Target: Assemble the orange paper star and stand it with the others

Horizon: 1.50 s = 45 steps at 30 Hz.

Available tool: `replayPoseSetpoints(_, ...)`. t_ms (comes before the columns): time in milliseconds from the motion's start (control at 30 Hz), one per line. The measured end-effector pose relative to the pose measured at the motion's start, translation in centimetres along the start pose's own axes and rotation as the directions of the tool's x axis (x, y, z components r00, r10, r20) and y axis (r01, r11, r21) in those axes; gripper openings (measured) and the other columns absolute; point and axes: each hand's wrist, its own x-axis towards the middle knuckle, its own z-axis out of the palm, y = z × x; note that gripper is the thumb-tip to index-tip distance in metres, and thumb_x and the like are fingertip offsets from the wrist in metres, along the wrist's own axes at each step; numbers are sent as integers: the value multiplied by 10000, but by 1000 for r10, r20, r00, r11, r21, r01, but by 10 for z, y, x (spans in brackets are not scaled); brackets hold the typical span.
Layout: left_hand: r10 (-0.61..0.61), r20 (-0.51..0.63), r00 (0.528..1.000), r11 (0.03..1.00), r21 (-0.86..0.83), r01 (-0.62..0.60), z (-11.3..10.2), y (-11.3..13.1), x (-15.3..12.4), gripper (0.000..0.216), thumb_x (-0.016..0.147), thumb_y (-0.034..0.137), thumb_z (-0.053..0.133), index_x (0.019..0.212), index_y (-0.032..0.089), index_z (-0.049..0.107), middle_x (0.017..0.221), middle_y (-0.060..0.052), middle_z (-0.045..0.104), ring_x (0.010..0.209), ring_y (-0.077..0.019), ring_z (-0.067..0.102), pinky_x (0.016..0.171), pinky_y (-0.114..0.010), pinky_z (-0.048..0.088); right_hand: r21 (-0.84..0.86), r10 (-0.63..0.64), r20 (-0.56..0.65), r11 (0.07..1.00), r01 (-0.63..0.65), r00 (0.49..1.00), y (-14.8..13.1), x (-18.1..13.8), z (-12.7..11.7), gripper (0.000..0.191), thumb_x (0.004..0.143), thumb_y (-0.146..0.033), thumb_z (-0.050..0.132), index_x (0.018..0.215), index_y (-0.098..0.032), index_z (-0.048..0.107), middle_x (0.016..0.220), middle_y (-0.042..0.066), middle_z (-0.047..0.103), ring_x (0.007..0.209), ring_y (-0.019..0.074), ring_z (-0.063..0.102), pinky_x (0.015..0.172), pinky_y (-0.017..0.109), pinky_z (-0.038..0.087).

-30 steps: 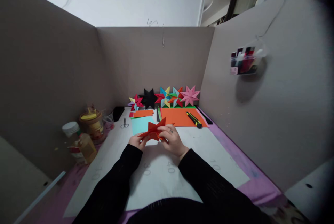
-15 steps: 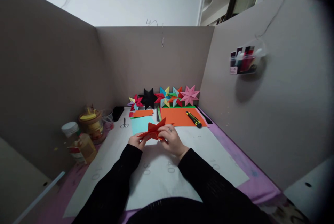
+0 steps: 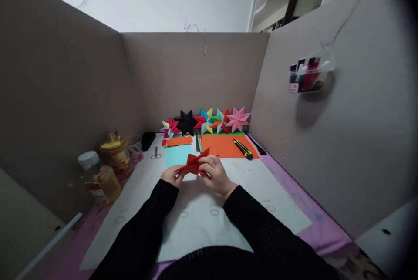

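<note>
Black sleeves (image 3: pixel 261 227) reach fwd over a white numbered mat (image 3: pixel 277 210) on the purple-covered desk. Both hands meet at mid-desk on the orange-red paper star (image 3: pixel 193 163), held just above the mat. The left hand (image 3: pixel 172 176) pinches a long point at its lower L edge. The right hand (image 3: pixel 217 175) is closed on the R side w/ fingers curled over the paper.

Progress, as a judgement: several points are already formed, but the piece looks lopsided and less regular than the finished ones at the back, so it's prob. only partly done. The exact no. of points can't be told, as the fingers hide part of it.

Just beyond lies a light-blue sheet (image 3: pixel 176 154), w/ small scissors (image 3: pixel 156 154) to its L and jars (image 3: pixel 112 153) further L. An orange sheet (image 3: pixel 222 146) w/ a utility knife (image 3: pixel 242 149) lies to the R. At the far cardboard wall (image 3: pixel 196 71) stands a row of completed stars (image 3: pixel 209 121), incl. a black & a pink one.
</note>
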Motion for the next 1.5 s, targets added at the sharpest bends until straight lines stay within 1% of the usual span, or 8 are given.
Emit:
replayPoseSetpoints(267, 67, 5, 998, 997, -34, -67, -1, 3, 0, 266, 815, 274, 472, 954, 192, 683, 914, -63, 710, 822, -193, 648, 737, -294, 497, -49, 37, -19, 998, -38, 999, 1, 1, 2, 211, 729, -128, 552, 919, -217, 572, 915, 54, 616, 860, 220, 500, 784, 393, 398)
replayPoseSetpoints(567, 54, -21, 998, 999, -1, -54, 0, 7, -2, 244, 816, 264, 488, 952, 208, 682, 918, -61, 708, 839, -196, 645, 748, -298, 493, -167, 98, -12, 981, -99, 995, 4, 0, 3, 164, 701, -100, 568, 820, -205, 610, 816, 48, 587, 825, 219, 451, 765, 383, 369)
replayPoseSetpoints(667, 70, -34, 997, 997, 24, -69, 0, 6, -3, 243, 821, 264, 484, 956, 204, 678, 916, -62, 708, 843, -197, 645, 747, -300, 493, -166, 101, -13, 981, -102, 995, 2, 1, 1, 153, 710, -115, 578, 812, -218, 629, 855, 47, 581, 851, 220, 445, 789, 388, 359)
replayPoseSetpoints(833, 146, -38, 989, 985, 94, -142, -1, 8, -2, 244, 819, 245, 494, 984, 200, 667, 926, -64, 707, 840, -204, 650, 753, -311, 491, -183, 175, -29, 967, -177, 984, -1, 4, -2, 127, 730, -184, 604, 817, -242, 677, 1014, 63, 512, 972, 238, 417, 865, 403, 330)
replayPoseSetpoints(1000, 171, -39, 984, 978, 124, -166, -1, 8, -2, 248, 838, 236, 467, 979, 220, 670, 906, -47, 711, 804, -194, 655, 721, -307, 503, -201, 227, 4, 954, -222, 974, 5, 3, -1, 94, 708, -199, 622, 781, -221, 677, 1011, 66, 510, 992, 245, 406, 889, 403, 321)
replayPoseSetpoints(1300, 186, -46, 981, 978, 109, -180, 0, 6, -1, 250, 838, 251, 468, 977, 216, 672, 893, -48, 713, 790, -187, 657, 714, -295, 508, -74, 291, 73, 955, -286, 954, 13, 8, -13, 155, 731, -115, 547, 797, -194, 663, 805, 61, 517, 817, 194, 479, 733, 322, 417)
replayPoseSetpoints(1400, 196, -32, 980, 976, 103, -192, 0, 6, -1, 248, 838, 248, 471, 982, 206, 668, 894, -51, 713, 794, -188, 657, 711, -294, 504, 73, 352, 203, 925, -372, 914, 12, 11, -21, 161, 748, -123, 521, 805, -200, 650, 763, 37, 585, 751, 167, 539, 687, 294, 438)
replayPoseSetpoints(1500, 210, -29, 977, 973, 104, -206, 0, 4, -2, 238, 831, 247, 486, 986, 208, 663, 891, -46, 712, 787, -186, 655, 701, -291, 500, 263, 459, 385, 777, -572, 801, 9, 12, -28, 152, 781, -175, 484, 834, -191, 626, 687, 5, 616, 595, 123, 571, 569, 244, 457)
